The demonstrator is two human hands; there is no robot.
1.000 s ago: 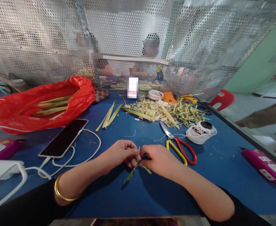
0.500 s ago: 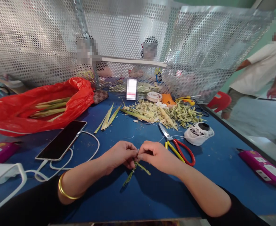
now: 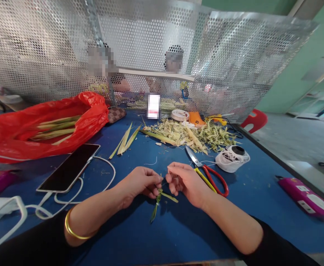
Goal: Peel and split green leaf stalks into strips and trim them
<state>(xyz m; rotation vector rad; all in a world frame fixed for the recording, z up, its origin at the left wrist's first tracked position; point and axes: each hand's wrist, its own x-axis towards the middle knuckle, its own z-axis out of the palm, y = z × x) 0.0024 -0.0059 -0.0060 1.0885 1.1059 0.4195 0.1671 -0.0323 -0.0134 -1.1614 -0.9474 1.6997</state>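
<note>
My left hand [image 3: 144,181], closed in a pinch, holds a small knotted bundle of green leaf strips [image 3: 157,203] over the blue table. One strip end of it sticks out to the right, and its tail hangs toward me. My right hand [image 3: 185,183] is just right of it, a small gap apart, fingers curled together; whatever they pinch is too small to make out. By my right hand lie scissors [image 3: 217,179] with one red and one yellow handle. Beyond them is a spool of white string [image 3: 232,162], its thread running toward the scissors.
A heap of leaf shreds [image 3: 175,131] and a few cut leaves [image 3: 128,139] lie ahead. On the left are a red plastic bag [image 3: 91,122] with long leaves, a phone [image 3: 69,166] and a white cable [image 3: 112,173]. A purple pouch [image 3: 303,194] lies right. A perforated screen [image 3: 145,40] stands behind.
My right hand has parted from my left and moved slightly right, its fingers turning. The left keeps hold of the leaf bundle, whose tail now hangs straighter. A person at right has left view.
</note>
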